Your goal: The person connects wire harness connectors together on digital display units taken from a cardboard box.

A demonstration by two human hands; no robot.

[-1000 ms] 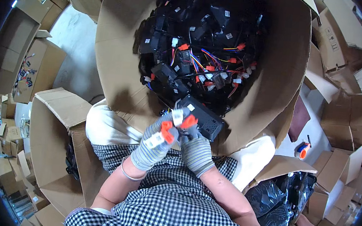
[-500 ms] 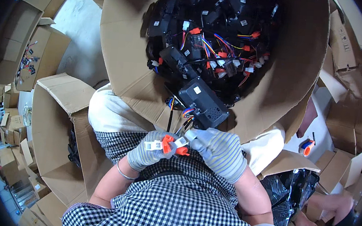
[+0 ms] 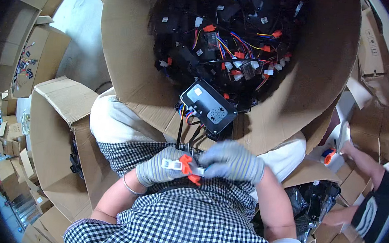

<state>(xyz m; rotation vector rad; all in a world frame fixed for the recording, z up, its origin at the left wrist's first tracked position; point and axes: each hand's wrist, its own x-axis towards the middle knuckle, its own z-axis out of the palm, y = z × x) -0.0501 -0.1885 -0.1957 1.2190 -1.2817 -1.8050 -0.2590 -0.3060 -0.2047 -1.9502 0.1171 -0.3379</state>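
The person sits over a large open cardboard box (image 3: 130, 65) filled with black modules and coloured wire looms. Both hands wear grey knit gloves and meet over the lap, just below the box's near wall.

The left hand (image 3: 160, 171) is closed around a white connector (image 3: 171, 164), with an orange connector (image 3: 186, 163) showing just beside its fingertips. The right hand (image 3: 233, 159) is curled narrow over the other side of the same cluster, gripping the mating end; its fingertips hide exactly what it pinches. A short bundle of dark wires (image 3: 188, 132) runs up from the hands to a black rectangular module (image 3: 208, 106), which rests tilted on the box's front lip, touching the heap behind it.

Risks, as judged from this position: the module sits on the edge with only the wires restraining it, so a firm pull on the connectors could drag it off the lip onto the lap. The wires look taut, and pulling on them rather than on the plug bodies could strain the joints. Gloved fingertips cover the plugs, so a skewed mating could go unnoticed.

A second person's arm (image 3: 362, 159) works among boxes at the right, well apart, near an orange and blue tool (image 3: 328, 155).
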